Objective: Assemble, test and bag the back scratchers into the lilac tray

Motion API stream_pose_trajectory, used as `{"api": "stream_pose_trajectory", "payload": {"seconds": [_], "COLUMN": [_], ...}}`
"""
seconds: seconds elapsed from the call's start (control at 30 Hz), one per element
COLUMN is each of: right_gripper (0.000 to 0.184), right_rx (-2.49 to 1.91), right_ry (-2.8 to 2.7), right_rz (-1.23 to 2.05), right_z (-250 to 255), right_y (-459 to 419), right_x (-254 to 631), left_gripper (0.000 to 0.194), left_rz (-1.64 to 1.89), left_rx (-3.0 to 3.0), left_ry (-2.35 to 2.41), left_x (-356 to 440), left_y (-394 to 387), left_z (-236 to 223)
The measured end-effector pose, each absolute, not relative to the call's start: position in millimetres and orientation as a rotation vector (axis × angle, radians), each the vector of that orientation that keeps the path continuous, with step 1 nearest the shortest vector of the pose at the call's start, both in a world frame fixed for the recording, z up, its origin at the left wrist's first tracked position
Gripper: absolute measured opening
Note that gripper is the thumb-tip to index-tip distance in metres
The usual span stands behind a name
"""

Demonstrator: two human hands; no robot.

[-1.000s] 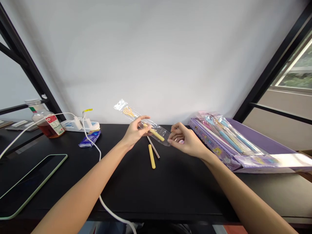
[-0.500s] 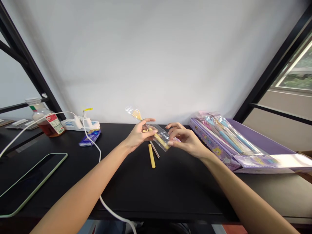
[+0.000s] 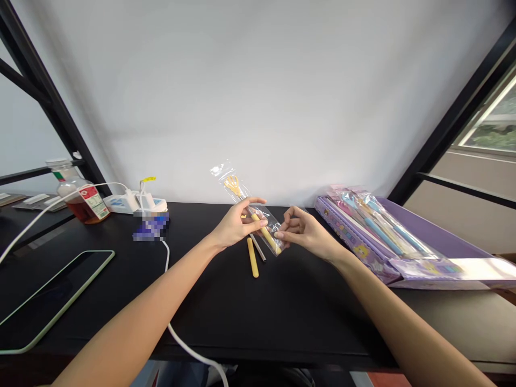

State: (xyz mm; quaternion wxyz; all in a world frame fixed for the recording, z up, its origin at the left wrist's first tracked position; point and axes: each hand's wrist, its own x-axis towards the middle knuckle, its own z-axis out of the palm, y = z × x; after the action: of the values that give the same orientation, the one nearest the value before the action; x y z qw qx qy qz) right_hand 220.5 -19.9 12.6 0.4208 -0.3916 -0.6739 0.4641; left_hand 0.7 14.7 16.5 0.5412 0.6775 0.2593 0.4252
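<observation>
A clear plastic bag (image 3: pixel 252 201) with a back scratcher in it slants above the desk. The scratcher has a yellow claw (image 3: pixel 233 184) at the upper left and a yellow handle (image 3: pixel 267 236) at the lower right. My left hand (image 3: pixel 238 221) pinches the bag around its middle. At the bag's lower right edge, my right hand (image 3: pixel 303 230) has its fingers closed on the plastic. Below, a loose yellow handle (image 3: pixel 252 259) and a thin metal rod (image 3: pixel 258 248) lie on the desk; their upper ends are hidden behind my left hand.
On the right stands an open purple box (image 3: pixel 358 236) holding several bagged back scratchers (image 3: pixel 382 231). To the left are a phone (image 3: pixel 52 301), a bottle (image 3: pixel 83 196), a power strip (image 3: pixel 115 204) and a blurred blue packet (image 3: pixel 151 226). A white cable (image 3: pixel 189 352) crosses the black desk (image 3: pixel 306 322).
The bag has shifted slightly, and more of its claw end shows beyond my left hand. My right hand has moved a little right and down, staying at the bag's lower end.
</observation>
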Motion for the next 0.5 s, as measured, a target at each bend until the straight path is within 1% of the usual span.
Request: {"api": "stream_pose_trajectory", "payload": {"seconds": [0.1, 0.23, 0.37, 0.43, 0.5], "right_gripper": [0.049, 0.037, 0.037, 0.037, 0.036], "right_rx": [-0.987, -1.067, -1.104, -1.112, -1.117], "right_ry": [-1.720, -1.797, -1.843, -1.922, -2.033], "right_rz": [1.182, 1.187, 1.222, 1.299, 1.438], "right_z": [11.0, 7.2, 8.7, 11.3, 13.5], "right_y": [-18.6, -17.8, -19.3, -20.4, -21.5], "right_x": [221.5, 219.0, 219.6, 224.3, 231.3], "left_gripper": [0.046, 0.046, 0.050, 0.049, 0.041], "left_rz": [1.015, 0.987, 0.988, 1.032, 1.081], "left_rx": [1.652, 1.738, 1.827, 1.789, 1.722], "left_ry": [0.622, 0.623, 0.599, 0.601, 0.631], "left_x": [-1.8, -1.0, 2.6, 2.9, 1.0], "left_y": [17.3, 17.6, 15.8, 16.4, 18.8], "left_z": [14.4, 10.8, 10.8, 12.7, 15.0]}}
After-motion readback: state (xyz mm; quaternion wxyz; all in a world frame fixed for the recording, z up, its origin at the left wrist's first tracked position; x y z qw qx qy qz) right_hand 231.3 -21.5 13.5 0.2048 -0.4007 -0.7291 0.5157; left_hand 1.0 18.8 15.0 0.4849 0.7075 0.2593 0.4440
